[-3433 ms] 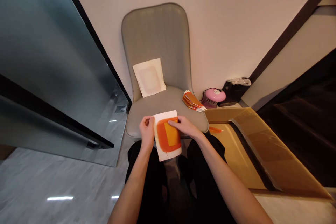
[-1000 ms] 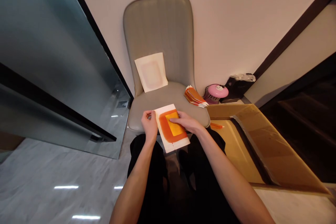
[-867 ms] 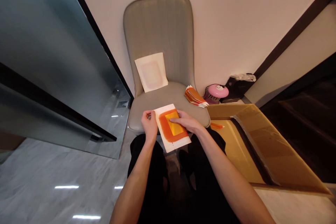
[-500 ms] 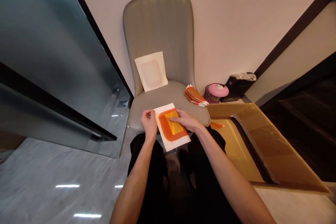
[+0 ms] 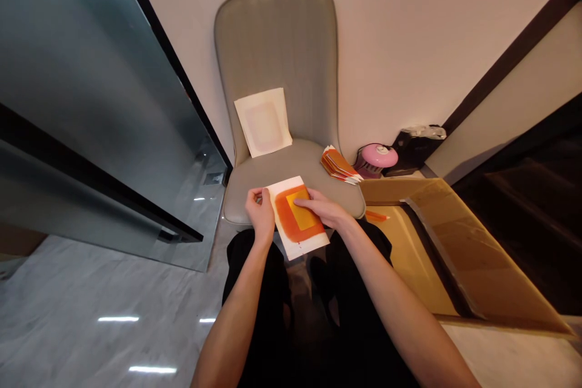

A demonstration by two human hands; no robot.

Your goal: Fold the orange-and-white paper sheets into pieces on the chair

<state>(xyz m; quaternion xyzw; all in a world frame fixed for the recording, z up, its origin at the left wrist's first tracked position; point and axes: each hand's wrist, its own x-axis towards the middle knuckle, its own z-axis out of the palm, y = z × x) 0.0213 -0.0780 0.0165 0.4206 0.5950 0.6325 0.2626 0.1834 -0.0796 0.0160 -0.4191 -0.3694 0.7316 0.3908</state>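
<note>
Orange-patterned sheet (image 5: 288,218) more aslant, narrow pinch from left hand (image 5: 260,211) and right hand (image 5: 324,208), latter's fingertips hidden

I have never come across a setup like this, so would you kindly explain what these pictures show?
There is no robot: these are a person's bare hands, seen by one camera worn on the head, looking forward and down. The left hand pinches one edge of an orange and white sheet; the right hand grips the other, its thumb on a yellow patch. On the chair are pale papers and a bundle of orange papers. A cardboard box stands beside it.
</note>
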